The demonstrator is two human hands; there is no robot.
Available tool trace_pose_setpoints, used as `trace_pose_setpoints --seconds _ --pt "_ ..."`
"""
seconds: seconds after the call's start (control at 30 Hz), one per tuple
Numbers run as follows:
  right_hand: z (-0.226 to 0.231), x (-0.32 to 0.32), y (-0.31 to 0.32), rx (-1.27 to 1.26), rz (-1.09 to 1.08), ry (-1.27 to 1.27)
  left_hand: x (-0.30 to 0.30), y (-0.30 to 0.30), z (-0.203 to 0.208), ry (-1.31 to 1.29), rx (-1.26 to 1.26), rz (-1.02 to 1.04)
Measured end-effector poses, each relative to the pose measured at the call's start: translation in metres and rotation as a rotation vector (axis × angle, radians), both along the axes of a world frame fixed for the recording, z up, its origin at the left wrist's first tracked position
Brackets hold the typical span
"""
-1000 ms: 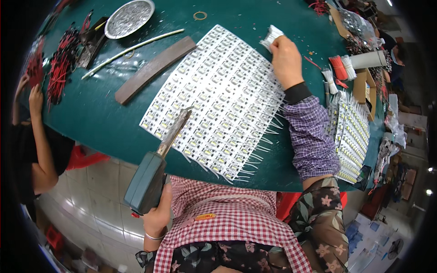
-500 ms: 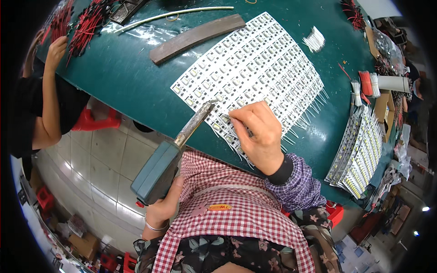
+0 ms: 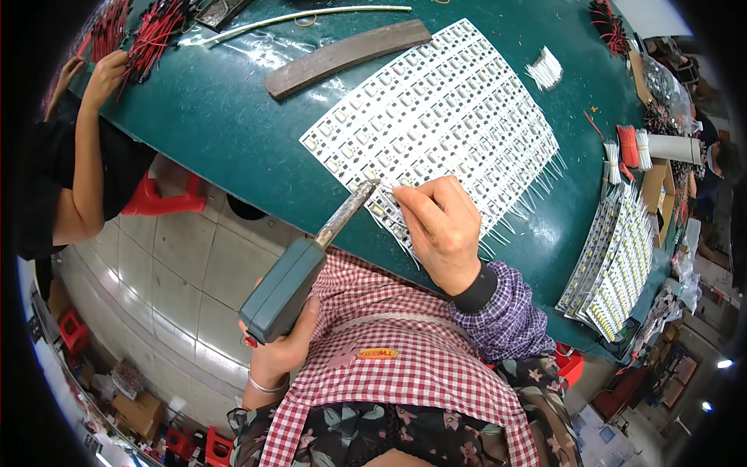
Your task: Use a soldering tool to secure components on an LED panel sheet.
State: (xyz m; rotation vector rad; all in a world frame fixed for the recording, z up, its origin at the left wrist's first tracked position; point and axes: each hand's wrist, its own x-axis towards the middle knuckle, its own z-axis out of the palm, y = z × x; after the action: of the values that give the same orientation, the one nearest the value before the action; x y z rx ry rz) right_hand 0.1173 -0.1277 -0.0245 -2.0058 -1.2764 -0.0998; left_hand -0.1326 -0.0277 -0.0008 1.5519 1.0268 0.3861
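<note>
My left hand (image 3: 289,342) is closed around the handle of a dark green soldering gun (image 3: 284,288). Its metal tip points up and to the right, over the near left part of a white LED circuit board sheet (image 3: 420,117). Just right of that tip, my right hand (image 3: 443,229) pinches a thin white wire (image 3: 388,186) with thumb and forefinger, close to the board; the fingers partly hide it. Rows of small LEDs cover the sheet, and several white wires stick out along its near right edge.
A curved brown bar (image 3: 346,58) lies against the sheet's far left edge. A bundle of short white wires (image 3: 545,70) sits beyond it to the right. Stacked LED boards (image 3: 611,261) lie at the table's right. Another person's arm (image 3: 89,148) reaches red and black wires at far left.
The soldering gun's tip has come closer to my right fingertips, lower along the sheet. My right hand keeps its pinch. The whole view has shifted slightly.
</note>
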Motion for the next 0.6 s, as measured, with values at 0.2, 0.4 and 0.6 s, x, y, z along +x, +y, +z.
trace_pose_setpoints --seconds 0.2,0.4,0.6 --pt "-0.0018 -0.0004 -0.0005 -0.006 0.004 -0.007 0.0052 0.0021 0.0015 -0.024 0.035 -0.020" --pt "-0.0014 -0.0004 -0.0010 -0.015 0.007 -0.019 0.0036 0.0039 -0.0025 -0.010 0.106 -0.080" --pt "-0.0024 -0.0008 -0.0010 -0.019 0.012 -0.024 0.0060 0.0045 0.0006 0.033 0.127 -0.117"
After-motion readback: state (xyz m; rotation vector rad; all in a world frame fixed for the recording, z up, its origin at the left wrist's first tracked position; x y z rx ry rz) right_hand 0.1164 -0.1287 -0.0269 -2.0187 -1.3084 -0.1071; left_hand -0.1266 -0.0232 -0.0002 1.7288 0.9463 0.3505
